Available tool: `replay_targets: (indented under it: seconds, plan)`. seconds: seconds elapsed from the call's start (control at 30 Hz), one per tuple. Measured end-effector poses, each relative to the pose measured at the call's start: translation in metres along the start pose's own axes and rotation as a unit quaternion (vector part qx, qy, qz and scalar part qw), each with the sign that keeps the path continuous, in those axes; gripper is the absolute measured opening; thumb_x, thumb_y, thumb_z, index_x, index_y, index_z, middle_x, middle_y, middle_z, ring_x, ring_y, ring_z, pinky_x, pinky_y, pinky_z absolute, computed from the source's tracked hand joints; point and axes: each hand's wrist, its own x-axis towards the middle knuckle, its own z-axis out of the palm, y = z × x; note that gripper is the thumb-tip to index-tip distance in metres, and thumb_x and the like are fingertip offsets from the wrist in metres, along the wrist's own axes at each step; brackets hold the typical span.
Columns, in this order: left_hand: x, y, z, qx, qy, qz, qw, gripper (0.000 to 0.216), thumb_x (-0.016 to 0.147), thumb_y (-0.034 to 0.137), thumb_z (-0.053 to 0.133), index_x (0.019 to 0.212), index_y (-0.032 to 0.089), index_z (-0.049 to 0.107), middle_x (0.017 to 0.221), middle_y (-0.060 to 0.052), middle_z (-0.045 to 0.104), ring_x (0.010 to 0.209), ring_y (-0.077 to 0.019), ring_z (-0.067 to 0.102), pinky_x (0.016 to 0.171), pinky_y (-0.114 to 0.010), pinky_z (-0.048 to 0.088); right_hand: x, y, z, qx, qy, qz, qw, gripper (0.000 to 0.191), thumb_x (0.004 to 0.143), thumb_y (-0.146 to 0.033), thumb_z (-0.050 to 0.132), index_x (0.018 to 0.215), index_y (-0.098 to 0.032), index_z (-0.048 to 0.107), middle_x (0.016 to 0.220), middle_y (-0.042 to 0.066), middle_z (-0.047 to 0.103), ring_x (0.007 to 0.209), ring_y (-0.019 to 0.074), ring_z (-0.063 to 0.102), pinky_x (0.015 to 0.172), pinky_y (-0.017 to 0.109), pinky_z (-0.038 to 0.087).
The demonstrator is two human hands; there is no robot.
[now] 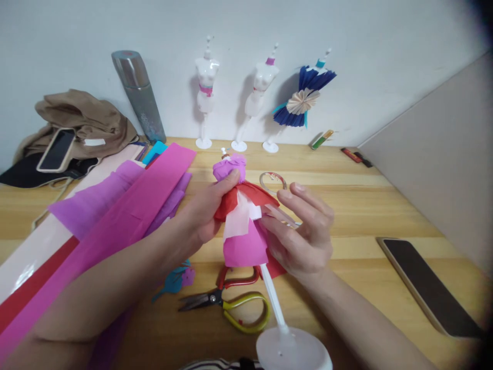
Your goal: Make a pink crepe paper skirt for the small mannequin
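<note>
My left hand (206,205) is closed around the waist of a small dress-form mannequin (270,295), its thumb pressing on the front. The mannequin leans, with its round white base toward me. It wears a purple crepe-paper top (231,165), a red overskirt (258,192), a pale pink strip (236,218) and a magenta skirt (244,246). My right hand (302,234) is at the skirt's right side, fingers apart and one fingertip touching the white and pink paper there. A thin pale strip (283,215) runs beside these fingers. Scissors (215,298) with red and yellow handles lie below the skirt.
Two bare white mannequins (207,85) (256,92) and one in blue paper (304,97) stand along the wall. Paper sheets (127,205), a steel flask (140,97) and a cap with cloth (84,121) are left. A phone (427,288) lies right, a wire coil (272,181) behind.
</note>
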Motion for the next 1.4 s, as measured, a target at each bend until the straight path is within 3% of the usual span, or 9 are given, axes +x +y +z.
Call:
replay_targets:
  seconds: [0.23,0.4,0.73,0.93,1.2,1.4]
  plan:
    - [0.002,-0.002,-0.004,0.014,-0.014,-0.012,1.000,0.033,0.093,0.045,0.061,0.097,0.013,0.070,0.079,-0.008,0.075,0.075,-0.0195,0.072,0.080,-0.032,0.059,0.004,0.000,-0.003,-0.023,-0.015,-0.018,0.999,0.018,0.085,-0.014,0.071,0.086,-0.030,0.063,0.111,0.000,0.069,0.113,0.0251,0.065,0.096,0.048,0.056]
    - [0.003,-0.003,-0.008,0.007,-0.027,0.000,1.000,0.030,0.086,0.044,0.070,0.093,0.015,0.069,0.083,-0.008,0.076,0.079,-0.0202,0.073,0.077,-0.030,0.059,0.004,0.000,-0.003,-0.009,-0.007,-0.022,1.000,0.017,0.085,-0.013,0.071,0.085,-0.029,0.064,0.113,0.000,0.068,0.114,0.0247,0.064,0.098,0.048,0.055]
    - [0.002,-0.003,-0.007,-0.010,-0.033,-0.009,0.999,0.029,0.086,0.043,0.070,0.089,0.015,0.067,0.085,-0.008,0.075,0.086,-0.0214,0.073,0.079,-0.031,0.058,0.005,0.001,-0.001,0.007,-0.001,-0.044,0.999,0.013,0.085,-0.013,0.070,0.083,-0.024,0.065,0.115,0.000,0.067,0.119,0.0231,0.061,0.100,0.048,0.053]
    - [0.000,0.001,-0.004,-0.042,-0.016,-0.001,0.999,0.029,0.094,0.042,0.059,0.090,0.014,0.066,0.088,-0.008,0.076,0.091,-0.0210,0.072,0.087,-0.033,0.057,0.004,0.000,-0.003,0.000,-0.016,-0.037,0.999,0.019,0.084,-0.011,0.071,0.081,-0.028,0.062,0.113,-0.001,0.069,0.116,0.0232,0.063,0.100,0.047,0.054]
    - [0.003,-0.001,-0.006,-0.036,-0.005,0.023,0.999,0.026,0.094,0.039,0.061,0.091,0.014,0.067,0.089,-0.008,0.076,0.094,-0.0215,0.072,0.091,-0.033,0.056,0.011,-0.007,0.002,0.056,0.025,0.049,0.997,0.019,0.082,-0.007,0.069,0.080,-0.024,0.063,0.117,0.005,0.068,0.115,0.0288,0.065,0.092,0.049,0.058]
    - [0.001,-0.002,-0.007,-0.016,-0.024,0.052,0.998,0.029,0.089,0.041,0.067,0.099,0.014,0.067,0.092,-0.008,0.076,0.095,-0.0224,0.073,0.091,-0.034,0.056,0.012,-0.013,-0.003,0.122,-0.018,0.166,0.978,0.020,0.083,-0.008,0.065,0.096,-0.023,0.067,0.134,0.010,0.063,0.122,0.0328,0.062,0.090,0.052,0.059]
